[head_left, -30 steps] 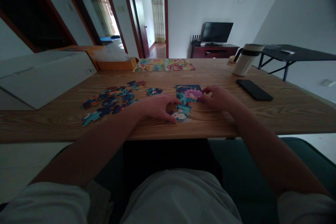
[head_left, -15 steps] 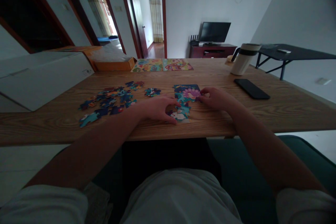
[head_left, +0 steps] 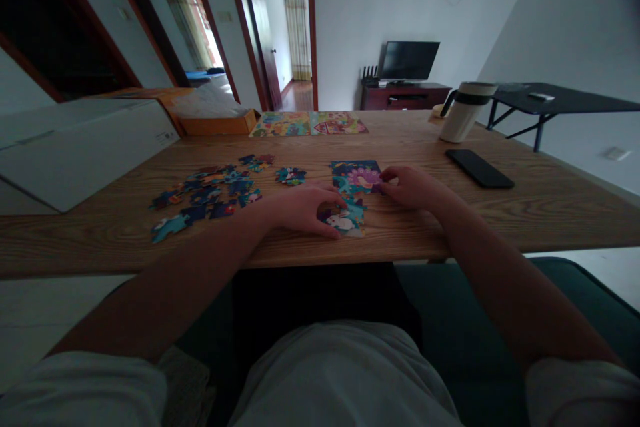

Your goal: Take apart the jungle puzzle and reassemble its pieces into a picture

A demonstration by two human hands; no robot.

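Note:
In front of me lies a partly joined jigsaw puzzle. Its upper section [head_left: 363, 175] is dark blue with a pink fan-tailed bird. Just below it, a teal section with a white rabbit [head_left: 345, 219] sits slightly askew; whether the two interlock I cannot tell. My left hand [head_left: 307, 209] grips the rabbit section from its left side, thumb and fingers curved round it and partly covering it. At the right edge of the bird section, my right hand [head_left: 407, 187] has its fingers closed together, holding that edge.
Loose puzzle pieces [head_left: 205, 192] lie heaped at the left, with a small joined cluster [head_left: 291, 176] nearer the middle. Printed sheets [head_left: 310, 124] lie at the back. A white box [head_left: 90, 153], a phone [head_left: 479, 169] and a handled tumbler [head_left: 463, 117] stand or lie around.
My left hand has shifted slightly right and toward me, and the rabbit section has moved with it. My right hand and the bird section are almost unchanged.

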